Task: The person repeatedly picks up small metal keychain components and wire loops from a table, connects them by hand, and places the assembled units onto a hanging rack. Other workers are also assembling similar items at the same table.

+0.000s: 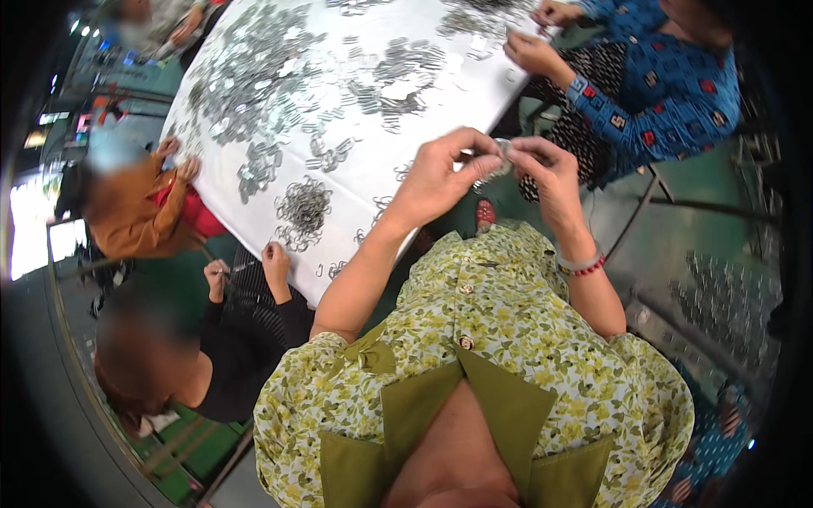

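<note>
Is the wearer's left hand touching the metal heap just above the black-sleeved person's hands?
Apart. The head view shows white tablecloth between the left hand and the metal heap.

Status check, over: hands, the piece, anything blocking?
Left hand and right hand pinching. Small shiny metal piece between them, details unclear. Nothing visibly blocking; white table ahead, to the left.

Green floor (699, 176), slanting white-covered table (351, 182), glaring white patch of light (32, 224) at far left, small lights (85, 32) at upper left, dark bar (711, 208) at right
</note>
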Demonstrator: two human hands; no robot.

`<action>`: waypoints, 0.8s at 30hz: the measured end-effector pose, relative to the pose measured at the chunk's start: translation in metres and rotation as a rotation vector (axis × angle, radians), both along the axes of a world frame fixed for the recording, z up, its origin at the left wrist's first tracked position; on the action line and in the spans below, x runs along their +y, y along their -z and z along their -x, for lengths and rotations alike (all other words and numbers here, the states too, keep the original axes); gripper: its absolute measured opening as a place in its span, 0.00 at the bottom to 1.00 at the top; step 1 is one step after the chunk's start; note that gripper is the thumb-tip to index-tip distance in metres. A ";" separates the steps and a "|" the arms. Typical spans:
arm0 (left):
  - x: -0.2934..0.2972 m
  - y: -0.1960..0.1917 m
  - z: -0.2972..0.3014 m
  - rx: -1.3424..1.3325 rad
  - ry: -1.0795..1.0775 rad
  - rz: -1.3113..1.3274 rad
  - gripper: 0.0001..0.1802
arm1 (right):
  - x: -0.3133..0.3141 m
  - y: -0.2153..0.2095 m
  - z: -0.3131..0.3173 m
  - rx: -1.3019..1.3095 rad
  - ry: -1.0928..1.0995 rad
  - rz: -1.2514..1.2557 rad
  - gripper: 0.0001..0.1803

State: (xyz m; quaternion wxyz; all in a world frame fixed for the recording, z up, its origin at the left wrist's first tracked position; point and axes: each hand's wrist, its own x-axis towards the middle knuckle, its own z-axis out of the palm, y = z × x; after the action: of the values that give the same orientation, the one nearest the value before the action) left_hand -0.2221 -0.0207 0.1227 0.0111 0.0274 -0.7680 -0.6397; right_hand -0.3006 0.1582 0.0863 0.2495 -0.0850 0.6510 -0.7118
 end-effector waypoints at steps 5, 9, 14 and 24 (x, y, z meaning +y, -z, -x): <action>0.007 0.010 0.017 0.126 -0.077 0.117 0.07 | -0.003 -0.002 0.003 0.109 0.031 0.029 0.09; 0.008 0.007 0.016 0.062 -0.096 -0.044 0.06 | -0.006 -0.002 0.000 0.587 -0.015 -0.209 0.11; 0.012 0.004 -0.007 0.062 -0.043 -0.279 0.03 | 0.008 -0.014 0.006 0.290 -0.005 0.067 0.16; 0.027 0.026 -0.044 0.214 -0.151 -0.082 0.07 | -0.124 0.185 0.139 0.436 -0.446 -0.392 0.15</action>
State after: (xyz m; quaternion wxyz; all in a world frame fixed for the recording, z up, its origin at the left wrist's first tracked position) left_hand -0.1779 0.0067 0.0967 0.1401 0.0172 -0.7312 -0.6674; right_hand -0.4401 0.0343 -0.0991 0.2653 -0.3250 0.7784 -0.4670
